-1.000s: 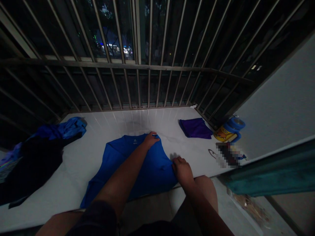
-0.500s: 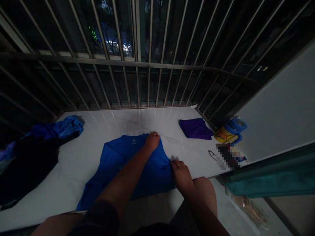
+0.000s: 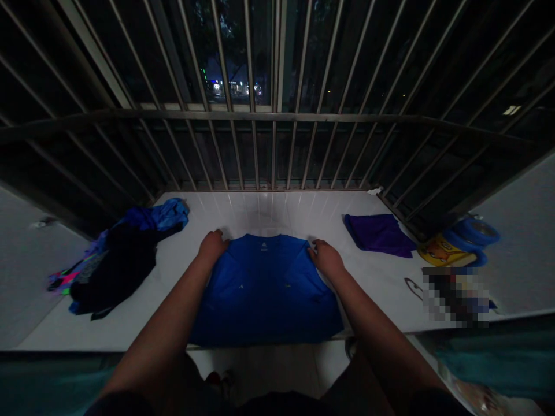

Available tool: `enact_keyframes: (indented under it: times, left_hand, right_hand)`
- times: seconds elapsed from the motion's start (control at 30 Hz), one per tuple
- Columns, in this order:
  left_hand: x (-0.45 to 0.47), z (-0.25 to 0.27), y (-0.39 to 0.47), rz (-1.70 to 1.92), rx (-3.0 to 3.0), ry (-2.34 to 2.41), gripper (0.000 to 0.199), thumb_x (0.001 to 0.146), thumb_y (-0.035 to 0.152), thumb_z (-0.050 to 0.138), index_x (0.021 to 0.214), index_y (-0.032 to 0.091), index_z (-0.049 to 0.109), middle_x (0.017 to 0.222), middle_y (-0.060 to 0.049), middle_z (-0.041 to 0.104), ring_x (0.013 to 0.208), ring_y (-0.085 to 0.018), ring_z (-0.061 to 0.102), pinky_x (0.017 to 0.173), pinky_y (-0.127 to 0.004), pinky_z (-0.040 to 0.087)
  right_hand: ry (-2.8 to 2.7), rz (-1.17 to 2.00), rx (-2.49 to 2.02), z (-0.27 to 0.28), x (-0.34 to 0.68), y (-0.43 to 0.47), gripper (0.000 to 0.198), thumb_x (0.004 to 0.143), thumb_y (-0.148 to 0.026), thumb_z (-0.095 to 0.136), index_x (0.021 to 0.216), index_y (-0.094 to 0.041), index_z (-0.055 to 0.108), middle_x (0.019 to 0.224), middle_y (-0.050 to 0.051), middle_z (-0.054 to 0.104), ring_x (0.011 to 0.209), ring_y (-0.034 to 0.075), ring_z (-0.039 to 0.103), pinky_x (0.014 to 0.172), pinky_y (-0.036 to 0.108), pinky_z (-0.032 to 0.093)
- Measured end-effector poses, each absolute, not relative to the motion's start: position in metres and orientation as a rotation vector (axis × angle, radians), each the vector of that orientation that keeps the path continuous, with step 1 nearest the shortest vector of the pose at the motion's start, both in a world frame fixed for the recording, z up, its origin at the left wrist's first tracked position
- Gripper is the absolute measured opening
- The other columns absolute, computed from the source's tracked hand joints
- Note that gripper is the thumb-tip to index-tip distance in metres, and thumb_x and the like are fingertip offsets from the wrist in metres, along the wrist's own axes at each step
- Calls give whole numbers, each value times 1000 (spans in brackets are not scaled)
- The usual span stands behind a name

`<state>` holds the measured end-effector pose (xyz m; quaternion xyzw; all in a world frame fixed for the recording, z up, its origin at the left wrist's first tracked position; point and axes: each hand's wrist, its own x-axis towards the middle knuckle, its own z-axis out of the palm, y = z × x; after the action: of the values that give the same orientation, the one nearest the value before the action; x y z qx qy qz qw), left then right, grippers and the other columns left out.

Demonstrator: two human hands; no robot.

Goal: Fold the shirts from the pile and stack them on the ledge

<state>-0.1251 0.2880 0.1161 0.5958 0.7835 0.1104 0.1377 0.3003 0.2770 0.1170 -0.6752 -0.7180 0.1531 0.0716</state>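
Observation:
A blue shirt (image 3: 269, 306) lies spread on the white ledge, its neckline away from me and its lower edge at the ledge's front. Small light marks show inside the collar and on the chest. At the shirt's left shoulder corner, my left hand (image 3: 211, 247) is closed on the fabric edge. My right hand (image 3: 328, 259) pinches the opposite shoulder edge, fingers bent over the cloth. Both forearms reach along the sides of the shirt and hide part of its outer edges.
Dark and blue clothes (image 3: 117, 266) are heaped on the left of the white ledge (image 3: 260, 211). A folded purple cloth (image 3: 381, 234) lies to the right, near a yellow-and-blue container (image 3: 446, 248) and a blurred-out item. Metal bars (image 3: 273, 117) close off the back.
My left hand has moved from the right part of the collar to the left shoulder. My right hand has shifted up to the right shoulder. The view has swung left, and the shirt lies straighter.

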Motion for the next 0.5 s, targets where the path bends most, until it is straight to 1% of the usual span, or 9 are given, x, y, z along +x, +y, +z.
enact_keyframes:
  times: [0.07, 0.1, 0.17, 0.23, 0.27, 0.33, 0.4, 0.5]
  left_hand:
    - [-146, 116, 290, 255, 1666, 2270, 47, 86, 44, 78, 118, 10, 78, 120, -26, 80, 122, -44, 75, 101, -45, 59]
    - [-152, 115, 292, 240, 1648, 2252, 46, 84, 49, 82, 111, 12, 79, 115, -24, 82, 119, -43, 76, 99, -43, 59]
    - [-157, 113, 298, 239, 1622, 2194, 44, 86, 56, 83, 104, 16, 79, 106, -16, 83, 109, -34, 79, 96, -41, 60]
    - [-158, 112, 302, 274, 1590, 2131, 40, 90, 57, 81, 100, 18, 77, 98, -10, 83, 97, -26, 79, 92, -41, 61]
    - [-158, 111, 303, 307, 1568, 2100, 37, 89, 55, 83, 96, 19, 76, 92, -7, 82, 91, -25, 79, 89, -40, 62]
    - [-159, 112, 299, 402, 1510, 2032, 33, 81, 49, 87, 85, 20, 72, 77, -4, 79, 79, -25, 79, 78, -37, 61]
    - [-163, 112, 284, 537, 1450, 1946, 33, 76, 48, 87, 82, 23, 66, 72, -3, 78, 75, -26, 80, 72, -35, 61]
    - [-172, 109, 243, 736, 1387, 1808, 41, 79, 59, 81, 85, 25, 59, 84, -3, 82, 83, -24, 82, 75, -34, 64]
  right_hand:
    - [-2141, 495, -2069, 114, 291, 305, 46, 105, -40, 67, 139, -8, 69, 132, 25, 76, 118, 33, 74, 97, 37, 52]
    - [-2136, 520, -2078, 113, 286, 316, 42, 102, -39, 72, 133, -9, 72, 127, 24, 78, 116, 33, 74, 95, 37, 52]
    - [-2131, 569, -2066, 110, 280, 331, 27, 97, -33, 76, 117, -15, 77, 114, 18, 82, 110, 33, 75, 92, 37, 53]
    - [-2125, 597, -2024, 110, 277, 337, 13, 94, -27, 76, 104, -19, 78, 102, 12, 82, 102, 31, 75, 89, 36, 53]
    - [-2122, 605, -1994, 111, 277, 337, 9, 94, -26, 74, 100, -20, 77, 96, 11, 81, 98, 31, 75, 86, 36, 53]
    - [-2121, 622, -1917, 116, 280, 332, 7, 95, -23, 69, 98, -21, 75, 87, 8, 79, 89, 28, 74, 82, 35, 53]
    - [-2126, 627, -1819, 124, 288, 317, 10, 97, -23, 64, 100, -21, 73, 86, 5, 78, 84, 25, 73, 82, 33, 53]
    - [-2134, 600, -1673, 132, 309, 278, 11, 99, -27, 62, 104, -23, 71, 101, 6, 77, 93, 23, 72, 89, 33, 54]
